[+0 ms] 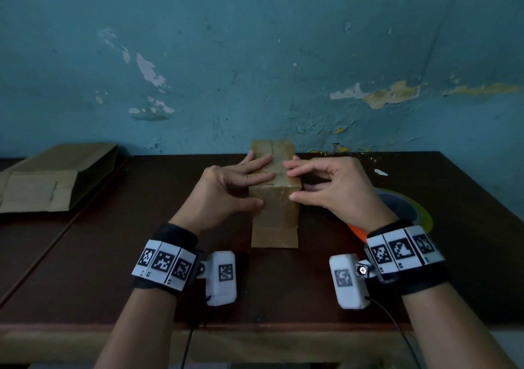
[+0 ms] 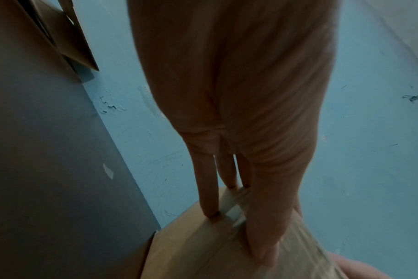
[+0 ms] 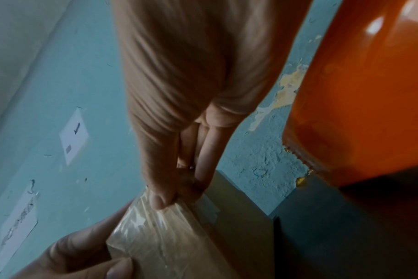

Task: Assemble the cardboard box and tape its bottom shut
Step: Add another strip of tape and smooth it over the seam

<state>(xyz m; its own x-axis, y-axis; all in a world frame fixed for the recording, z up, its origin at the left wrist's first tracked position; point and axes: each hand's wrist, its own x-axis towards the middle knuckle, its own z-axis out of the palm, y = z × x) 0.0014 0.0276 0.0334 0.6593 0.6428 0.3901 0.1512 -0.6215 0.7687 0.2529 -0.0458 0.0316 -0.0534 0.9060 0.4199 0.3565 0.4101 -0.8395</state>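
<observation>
A small brown cardboard box [image 1: 274, 215] stands on end at the middle of the dark table [image 1: 113, 255], its folded flaps facing up. Clear tape [image 1: 279, 170] runs over the flap seam and down the near face, where it looks wrinkled [image 3: 155, 230]. My left hand [image 1: 265, 188] lies on the top with straight fingers [image 2: 263, 217], and its thumb rests on the near face. My right hand [image 1: 290, 185] has curled fingers. Its fingertips touch the taped top while the thumb [image 3: 159, 200] presses the tape at the top edge, pinching that edge.
An orange tape dispenser [image 1: 408, 207] with a green-rimmed roll sits right of the box, behind my right wrist. Flattened cardboard [image 1: 56, 181] lies at the far left. A peeling blue wall [image 1: 255, 56] rises just behind the table.
</observation>
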